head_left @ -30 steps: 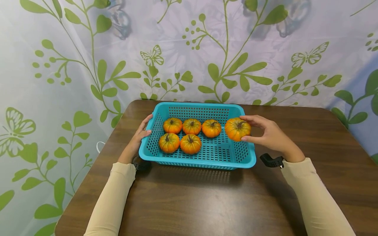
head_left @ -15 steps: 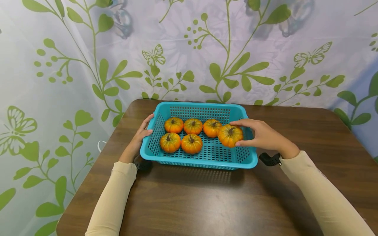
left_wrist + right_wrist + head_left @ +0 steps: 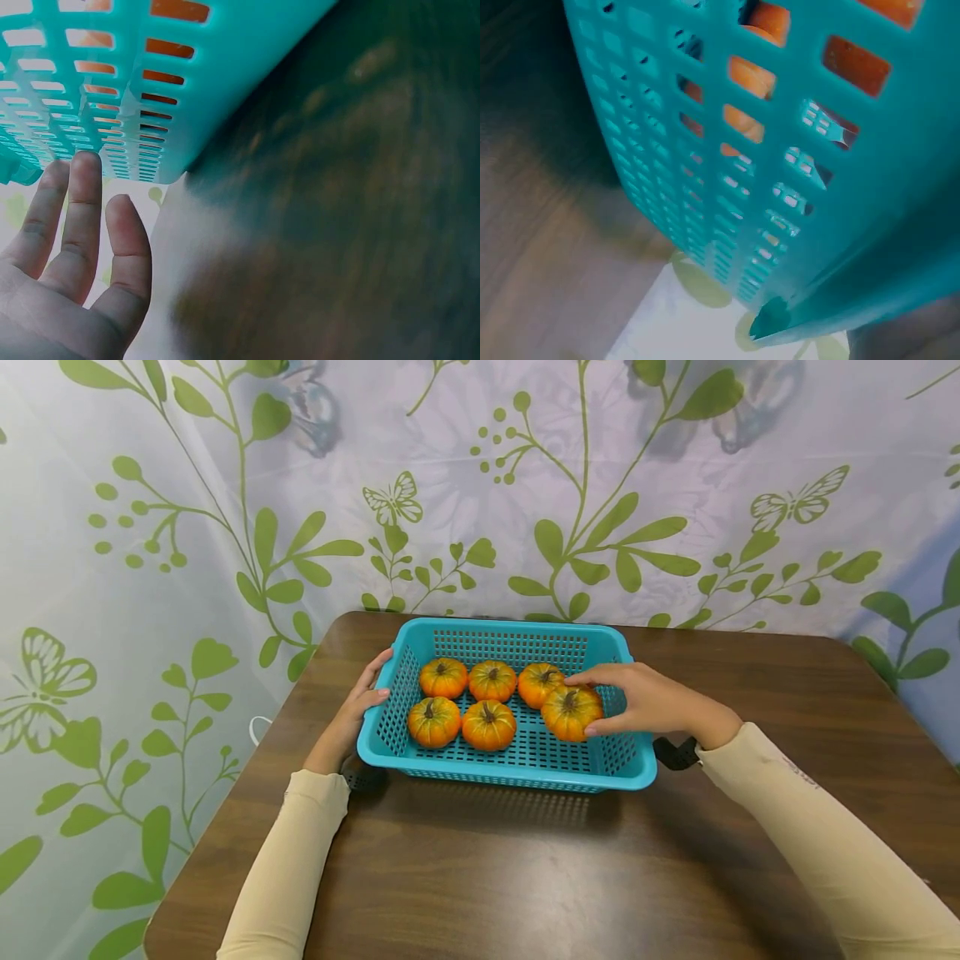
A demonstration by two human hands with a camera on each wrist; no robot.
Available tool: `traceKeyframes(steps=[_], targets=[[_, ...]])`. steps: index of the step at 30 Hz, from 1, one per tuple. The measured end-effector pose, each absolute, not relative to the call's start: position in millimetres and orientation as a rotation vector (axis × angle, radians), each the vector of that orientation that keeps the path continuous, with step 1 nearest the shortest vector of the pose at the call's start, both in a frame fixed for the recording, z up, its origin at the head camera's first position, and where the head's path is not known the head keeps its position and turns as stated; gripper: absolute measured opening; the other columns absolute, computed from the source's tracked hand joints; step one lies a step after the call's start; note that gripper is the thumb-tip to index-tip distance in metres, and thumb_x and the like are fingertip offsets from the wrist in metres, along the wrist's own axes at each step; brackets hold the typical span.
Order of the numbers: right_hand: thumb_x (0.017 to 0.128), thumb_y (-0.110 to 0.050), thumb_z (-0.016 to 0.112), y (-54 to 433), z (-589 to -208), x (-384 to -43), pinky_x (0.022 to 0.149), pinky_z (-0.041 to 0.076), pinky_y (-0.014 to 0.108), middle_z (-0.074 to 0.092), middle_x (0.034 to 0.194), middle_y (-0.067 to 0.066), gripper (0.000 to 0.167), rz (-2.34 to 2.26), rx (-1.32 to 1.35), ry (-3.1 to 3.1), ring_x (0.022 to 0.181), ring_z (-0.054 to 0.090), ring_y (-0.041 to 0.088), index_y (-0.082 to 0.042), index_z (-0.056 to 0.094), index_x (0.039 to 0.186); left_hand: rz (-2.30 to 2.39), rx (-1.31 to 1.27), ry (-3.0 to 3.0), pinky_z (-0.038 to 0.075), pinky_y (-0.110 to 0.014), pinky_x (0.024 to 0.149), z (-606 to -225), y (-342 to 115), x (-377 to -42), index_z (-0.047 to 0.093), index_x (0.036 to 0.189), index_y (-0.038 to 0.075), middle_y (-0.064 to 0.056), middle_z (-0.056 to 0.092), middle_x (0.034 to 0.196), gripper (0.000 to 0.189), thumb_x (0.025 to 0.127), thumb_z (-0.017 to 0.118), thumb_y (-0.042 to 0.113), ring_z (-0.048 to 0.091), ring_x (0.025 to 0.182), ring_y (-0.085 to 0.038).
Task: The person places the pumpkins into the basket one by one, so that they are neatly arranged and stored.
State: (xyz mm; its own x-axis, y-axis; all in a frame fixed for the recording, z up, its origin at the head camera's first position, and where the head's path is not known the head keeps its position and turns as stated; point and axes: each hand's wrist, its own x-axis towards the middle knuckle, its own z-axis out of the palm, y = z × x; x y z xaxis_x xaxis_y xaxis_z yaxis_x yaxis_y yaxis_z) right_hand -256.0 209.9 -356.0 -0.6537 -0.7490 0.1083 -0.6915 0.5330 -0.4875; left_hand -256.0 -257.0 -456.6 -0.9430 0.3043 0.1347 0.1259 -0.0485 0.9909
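Observation:
A turquoise plastic basket (image 3: 480, 775) with slotted walls sits on the table. Several small orange-and-green pumpkins (image 3: 489, 725) stand in it, grouped toward its left and middle. My right hand (image 3: 648, 700) reaches over the basket's right end and grips another pumpkin (image 3: 572, 713) between thumb and fingers, close beside the back row's rightmost pumpkin (image 3: 539, 683). At the left end, my left hand (image 3: 348, 714) holds the rim, thumb and index fingertip at its edge. The left wrist view shows three other fingers (image 3: 85, 225) extended below, against the outer wall. The right wrist view shows only the basket's slotted side (image 3: 705, 150), my hand hidden.
The brown wooden table (image 3: 480, 877) reaches toward me and off to the right. A curtain (image 3: 450, 485) printed with leaves and butterflies hangs behind and to the left. A white cable loop (image 3: 257, 729) shows at the table's left edge.
My right hand has carried its pumpkin leftward and down from the basket's right wall, in beside the back row's rightmost pumpkin. My left hand has stayed at the left rim.

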Motion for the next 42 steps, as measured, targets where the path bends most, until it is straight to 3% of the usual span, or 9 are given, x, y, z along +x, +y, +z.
traceKeyframes(steps=[14, 23, 34, 42], targets=[[0.09, -0.03, 0.09, 193, -357, -267, 0.107, 0.051, 0.059, 0.067, 0.144, 0.019, 0.065, -0.58, -1.211, 2.574, 0.126, 0.065, 0.036, -0.002, 0.067, 0.145, 2.151, 0.465, 2.061, 0.046, -0.029, 0.108, -454, -256, -254, 0.016, 0.174, 0.017, -0.013, 0.013, 0.179, 0.078, 0.102, 0.045, 0.022, 0.026, 0.156, -0.042], [0.089, -0.024, 0.091, 182, -358, -269, 0.092, 0.056, 0.048, 0.071, 0.138, 0.012, 0.062, -0.486, -1.227, 2.547, 0.106, 0.067, 0.022, -0.002, 0.068, 0.142, 2.163, 0.473, 2.058, 0.048, -0.028, 0.105, -455, -256, -256, 0.016, 0.174, 0.015, -0.016, 0.014, 0.179, 0.079, 0.101, 0.046, 0.021, 0.029, 0.153, -0.042], [0.089, -0.024, 0.091, 176, -368, -272, 0.103, 0.052, 0.058, 0.068, 0.14, 0.017, 0.059, -0.404, -1.246, 2.58, 0.123, 0.065, 0.038, -0.003, 0.07, 0.14, 2.157, 0.469, 2.069, 0.044, -0.034, 0.11, -455, -257, -257, 0.017, 0.174, 0.016, -0.012, 0.013, 0.179, 0.077, 0.102, 0.045, 0.021, 0.024, 0.156, -0.042], [0.089, -0.028, 0.091, 175, -373, -269, 0.099, 0.056, 0.055, 0.072, 0.135, 0.016, 0.064, -0.355, -1.229, 2.613, 0.115, 0.07, 0.035, -0.001, 0.067, 0.141, 2.15, 0.461, 2.074, 0.043, -0.036, 0.111, -456, -256, -257, 0.017, 0.174, 0.016, -0.01, 0.013, 0.18, 0.078, 0.101, 0.045, 0.021, 0.025, 0.155, -0.041]])
